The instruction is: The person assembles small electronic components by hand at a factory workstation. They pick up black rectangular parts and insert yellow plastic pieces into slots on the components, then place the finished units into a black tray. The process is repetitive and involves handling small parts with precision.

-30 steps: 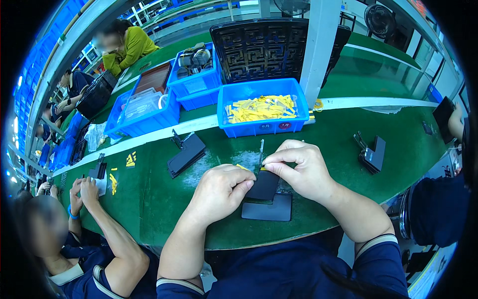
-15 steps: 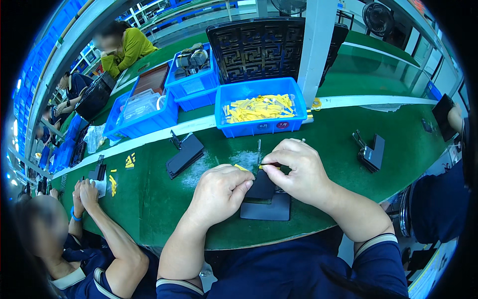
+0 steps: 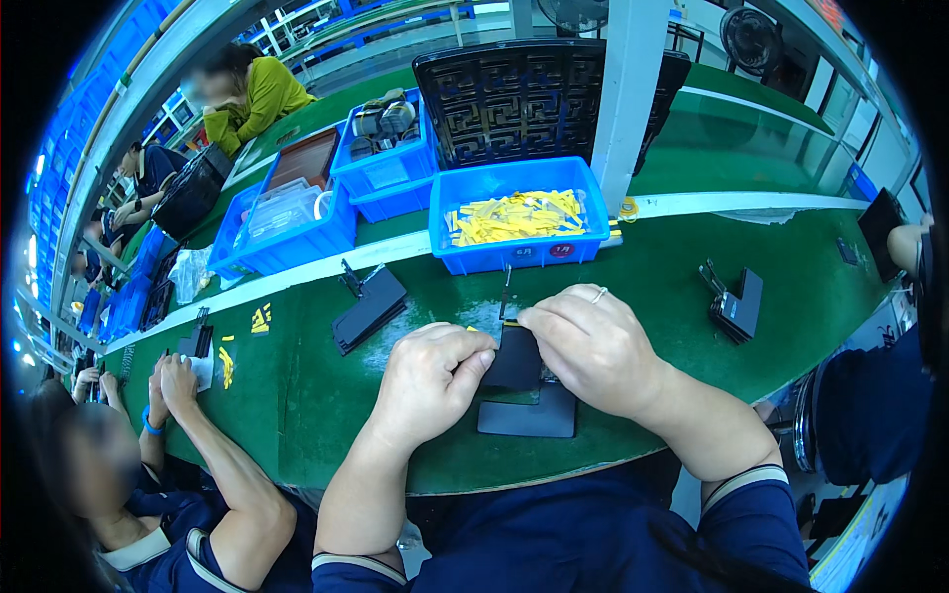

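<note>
My left hand [image 3: 430, 381] is closed, thumb against the curled index finger, at the left edge of a thin black panel [image 3: 514, 364]. At the panel's upper edge, the fingertips of my right hand [image 3: 596, 346] are pressed together; a sliver of yellow strip [image 3: 510, 323] shows beside them. What exactly sits between those fingertips is hidden. The panel lies tilted over a dark flat plate [image 3: 527, 416] on the green table. A thin metal bracket [image 3: 506, 293] sticks up beyond the panel. Another bit of yellow shows behind my left hand.
Beyond my hands stands a blue bin [image 3: 519, 259] of yellow strips, beside a white post [image 3: 629, 99]. Similar black assemblies lie left [image 3: 370, 310] and right [image 3: 737, 302]. At the left, a co-worker's hands [image 3: 174, 385] work near loose yellow strips [image 3: 226, 366].
My right hand's fingertips have shifted slightly left and down onto the panel's upper edge. The black panel now shows more fully, and less of the yellow strips is visible.
</note>
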### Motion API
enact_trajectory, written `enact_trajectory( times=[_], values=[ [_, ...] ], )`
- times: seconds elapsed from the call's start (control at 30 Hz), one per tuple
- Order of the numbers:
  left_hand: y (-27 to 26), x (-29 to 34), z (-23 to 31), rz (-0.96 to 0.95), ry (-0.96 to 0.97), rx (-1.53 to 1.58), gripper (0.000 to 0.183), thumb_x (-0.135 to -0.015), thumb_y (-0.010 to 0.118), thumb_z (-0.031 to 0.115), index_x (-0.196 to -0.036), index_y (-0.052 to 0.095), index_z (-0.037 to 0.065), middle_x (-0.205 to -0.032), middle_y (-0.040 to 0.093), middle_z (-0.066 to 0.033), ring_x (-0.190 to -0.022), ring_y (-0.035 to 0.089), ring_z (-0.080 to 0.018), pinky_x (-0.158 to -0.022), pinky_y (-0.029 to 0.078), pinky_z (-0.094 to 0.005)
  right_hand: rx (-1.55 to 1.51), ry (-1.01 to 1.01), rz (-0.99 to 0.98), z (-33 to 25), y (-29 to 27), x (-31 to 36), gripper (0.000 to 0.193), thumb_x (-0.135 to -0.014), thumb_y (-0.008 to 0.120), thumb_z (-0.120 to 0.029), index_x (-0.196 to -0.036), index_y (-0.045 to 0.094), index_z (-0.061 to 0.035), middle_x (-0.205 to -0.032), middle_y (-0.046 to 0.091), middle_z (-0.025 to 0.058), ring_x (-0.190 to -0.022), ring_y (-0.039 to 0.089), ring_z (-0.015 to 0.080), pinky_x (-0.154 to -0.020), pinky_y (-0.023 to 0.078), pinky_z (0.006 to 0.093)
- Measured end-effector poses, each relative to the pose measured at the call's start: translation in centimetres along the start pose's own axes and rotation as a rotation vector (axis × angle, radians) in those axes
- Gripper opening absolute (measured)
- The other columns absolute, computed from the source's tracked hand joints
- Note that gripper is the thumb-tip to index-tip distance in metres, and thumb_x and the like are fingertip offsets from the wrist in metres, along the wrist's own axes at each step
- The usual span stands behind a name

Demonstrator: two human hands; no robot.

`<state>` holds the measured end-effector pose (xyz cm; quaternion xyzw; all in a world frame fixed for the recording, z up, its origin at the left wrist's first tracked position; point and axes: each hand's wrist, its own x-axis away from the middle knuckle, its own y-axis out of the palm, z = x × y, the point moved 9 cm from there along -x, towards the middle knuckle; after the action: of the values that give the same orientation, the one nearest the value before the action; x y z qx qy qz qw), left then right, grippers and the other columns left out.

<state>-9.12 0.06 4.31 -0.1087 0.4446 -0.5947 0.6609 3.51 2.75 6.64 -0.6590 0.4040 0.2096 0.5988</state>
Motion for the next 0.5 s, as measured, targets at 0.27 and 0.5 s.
enact_trajectory(
  times=[0.27, 0.5],
  values=[
    [0.3, 0.0, 0.3, 0.001, 0.033, -0.015, 0.007, -0.078, 0.065, 0.006, -0.081, 0.066, 0.0, -0.066, 0.06, -0.0123, -0.063, 0.06, -0.0286, -0.058, 0.046, -0.0375, -0.4, 0.483, -0.131, 4.2, 1.4, 0.7, 0.012, -0.075, 0.07, -0.005, -0.084, 0.062, -0.0022, -0.079, 0.062, 0.0094, -0.069, 0.062, 0.0242, -0.066, 0.049, 0.0355],
    [0.6, 0.0, 0.5, -0.026, 0.047, -0.005, 0.007, -0.079, 0.066, 0.007, -0.082, 0.067, 0.0, -0.068, 0.061, -0.0129, -0.064, 0.06, -0.0293, -0.059, 0.046, -0.0381, -0.168, 0.362, -0.031, 3.7, 0.5, 0.8, 0.013, -0.076, 0.068, -0.002, -0.087, 0.062, -0.0016, -0.081, 0.066, 0.0113, -0.071, 0.064, 0.0264, -0.066, 0.05, 0.0357]
  ],
)
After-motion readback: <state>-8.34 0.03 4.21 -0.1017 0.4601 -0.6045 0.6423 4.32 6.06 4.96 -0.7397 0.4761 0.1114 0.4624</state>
